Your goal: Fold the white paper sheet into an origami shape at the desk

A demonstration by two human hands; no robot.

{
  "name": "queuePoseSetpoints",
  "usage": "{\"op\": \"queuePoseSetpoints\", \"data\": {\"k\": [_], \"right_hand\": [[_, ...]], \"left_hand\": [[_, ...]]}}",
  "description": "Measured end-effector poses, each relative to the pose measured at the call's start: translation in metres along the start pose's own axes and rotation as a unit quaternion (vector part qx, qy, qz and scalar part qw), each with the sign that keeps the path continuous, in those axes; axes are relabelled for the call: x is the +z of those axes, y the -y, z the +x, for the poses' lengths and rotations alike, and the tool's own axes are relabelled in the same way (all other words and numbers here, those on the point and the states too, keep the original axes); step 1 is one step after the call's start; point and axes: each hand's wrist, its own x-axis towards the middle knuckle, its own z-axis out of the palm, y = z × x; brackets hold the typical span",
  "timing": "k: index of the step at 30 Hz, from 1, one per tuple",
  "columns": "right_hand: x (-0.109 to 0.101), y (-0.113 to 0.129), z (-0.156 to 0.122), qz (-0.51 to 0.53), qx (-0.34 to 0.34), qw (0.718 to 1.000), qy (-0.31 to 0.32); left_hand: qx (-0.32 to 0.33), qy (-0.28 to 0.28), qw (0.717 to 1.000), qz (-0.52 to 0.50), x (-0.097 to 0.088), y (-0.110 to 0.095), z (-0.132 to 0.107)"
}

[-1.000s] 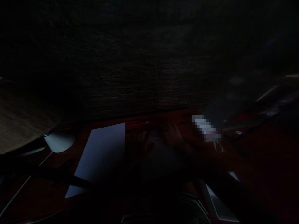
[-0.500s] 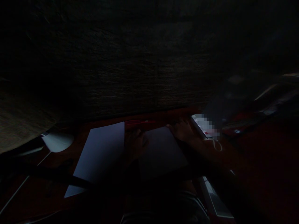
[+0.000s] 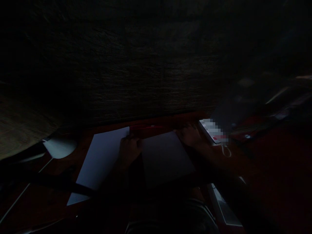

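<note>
The scene is very dark. My left hand (image 3: pixel 129 150) is curled over the right edge of a bright white sheet of paper (image 3: pixel 102 152). Its fingers look closed, but whatever they may hold is lost in the gloom. A dimmer sheet of paper (image 3: pixel 165 156) lies in front of me, to the right of that hand. At this sheet's far right corner rests my right hand (image 3: pixel 191 135), palm down with fingers stretched out and the thumb side by the paper. Shadow hides much of both forearms.
A lit device, partly blurred (image 3: pixel 211 131), lies right of my right hand, with a white cord loop (image 3: pixel 227 151) beside it. A pale cone-shaped thing (image 3: pixel 60 148) stands at the left. A flat, light-edged object (image 3: pixel 225 208) lies at lower right. Behind the reddish table rises a dark, rough wall (image 3: pixel 146 71).
My left hand has moved left, from the dimmer sheet's edge onto the bright sheet's right edge. The dimmer sheet's left side is more exposed. My right hand stays about where it was.
</note>
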Motion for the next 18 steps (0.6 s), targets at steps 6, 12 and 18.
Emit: {"op": "queuePoseSetpoints", "data": {"k": [6, 12, 18], "right_hand": [[0.009, -0.004, 0.001, 0.052, -0.023, 0.998, -0.028], [0.032, -0.014, 0.005, 0.17, -0.172, 0.97, -0.035], [0.038, -0.014, 0.008, 0.205, -0.202, 0.957, -0.032]], "left_hand": [[-0.008, -0.023, 1.0, -0.01, 0.005, 0.004, 0.002], [0.005, -0.043, 0.997, -0.056, 0.016, 0.009, 0.005], [0.042, -0.054, 0.994, -0.09, 0.029, 0.015, 0.006]]}}
